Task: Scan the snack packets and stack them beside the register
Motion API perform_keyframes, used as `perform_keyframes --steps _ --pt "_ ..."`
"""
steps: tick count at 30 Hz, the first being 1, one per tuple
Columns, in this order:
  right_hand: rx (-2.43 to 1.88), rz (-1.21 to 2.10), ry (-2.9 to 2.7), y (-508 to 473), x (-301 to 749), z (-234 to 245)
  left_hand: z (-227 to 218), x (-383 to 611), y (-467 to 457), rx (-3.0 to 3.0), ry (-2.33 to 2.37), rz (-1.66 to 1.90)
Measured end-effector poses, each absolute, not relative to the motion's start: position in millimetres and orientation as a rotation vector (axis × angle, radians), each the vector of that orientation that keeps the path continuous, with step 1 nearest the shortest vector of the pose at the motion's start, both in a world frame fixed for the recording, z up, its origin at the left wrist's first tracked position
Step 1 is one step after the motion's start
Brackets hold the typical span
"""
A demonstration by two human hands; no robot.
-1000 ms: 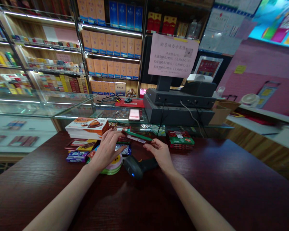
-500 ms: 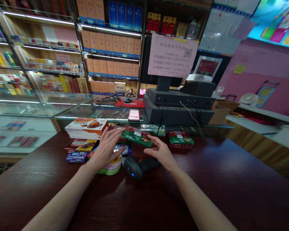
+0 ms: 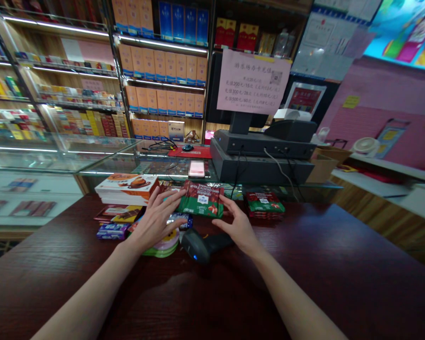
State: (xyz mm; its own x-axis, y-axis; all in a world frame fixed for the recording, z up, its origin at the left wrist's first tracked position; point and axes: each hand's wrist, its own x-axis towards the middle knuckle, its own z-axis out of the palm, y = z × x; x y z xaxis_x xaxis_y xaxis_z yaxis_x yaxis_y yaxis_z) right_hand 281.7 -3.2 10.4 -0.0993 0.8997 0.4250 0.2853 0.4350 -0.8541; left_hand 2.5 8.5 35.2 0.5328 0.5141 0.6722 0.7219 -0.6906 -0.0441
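Observation:
I hold a flat green and red chocolate packet (image 3: 200, 200) upright between both hands above the dark wooden counter (image 3: 304, 264), its printed face turned toward me. My left hand (image 3: 158, 220) presses its left edge with fingers spread. On the packet's right edge rest the fingertips of my right hand (image 3: 235, 226). A black barcode scanner (image 3: 198, 245) lies on the counter just below my hands.
An orange snack box (image 3: 129, 185) on a stack, loose bars (image 3: 113, 230) and a round green tin (image 3: 165, 245) lie at left. Matching green packets (image 3: 265, 204) are stacked at right. A cash register (image 3: 262, 151) stands behind; glass cases and stocked shelves fill the left.
The packet has been rotated from lying edge-on and flat to standing upright facing me. Both hands shifted from pinching it to bracing its side edges.

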Motion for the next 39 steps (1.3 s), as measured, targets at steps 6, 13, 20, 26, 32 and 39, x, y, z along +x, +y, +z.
perform_keyframes --steps 6,13,20,26,32,39 --pt "-1.105 0.578 -1.662 -8 280 13 35 3 10 -2.394 -1.013 -0.986" --pt "-1.091 0.44 -1.715 -9 280 15 36 3 10 -2.34 -0.986 -0.988" --pt "-1.042 0.325 -1.77 -9 284 17 37 1 13 -2.301 -0.929 -0.985" --pt "-1.017 0.263 -1.808 -7 292 26 43 3 18 -2.286 -0.888 -0.962" --pt "-1.036 0.217 -1.798 -6 305 36 55 16 25 -2.324 -0.871 -0.987" --pt "-1.048 0.156 -1.77 -5 330 39 65 43 32 -2.334 -0.801 -0.96"
